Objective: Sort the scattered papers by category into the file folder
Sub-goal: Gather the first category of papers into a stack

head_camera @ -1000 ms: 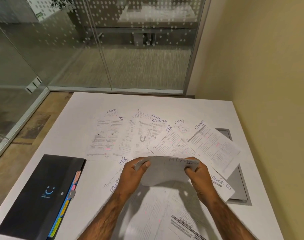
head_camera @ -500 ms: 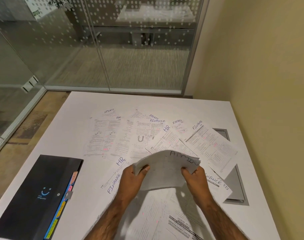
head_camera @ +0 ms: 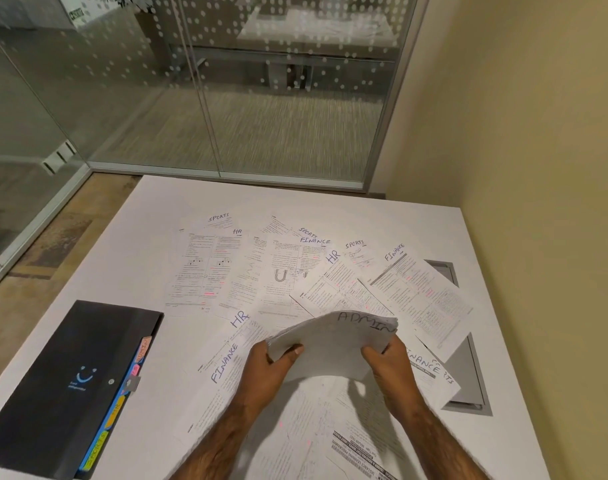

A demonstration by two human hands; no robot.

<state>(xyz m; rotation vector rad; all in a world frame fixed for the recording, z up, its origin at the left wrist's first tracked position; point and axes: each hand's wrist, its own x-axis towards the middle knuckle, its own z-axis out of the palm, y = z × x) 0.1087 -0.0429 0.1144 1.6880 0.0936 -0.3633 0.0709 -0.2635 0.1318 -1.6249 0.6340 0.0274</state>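
Gripping the ADMIN stack (head_camera: 333, 344) at both ends, left hand (head_camera: 268, 372) and right hand (head_camera: 390, 363) hold it crosswise, heading farthest.

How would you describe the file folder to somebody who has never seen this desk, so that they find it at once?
Start at the white table in front of the glass wall. On its near left corner, left of the spread papers, lies the black file folder. It is the only dark thing there, with a small blue smile on its cover and coloured tabs along its right edge.

Bare left hand (head_camera: 266, 372) and right hand (head_camera: 390, 363), forearms (head_camera: 223, 441) bare, dark-haired.
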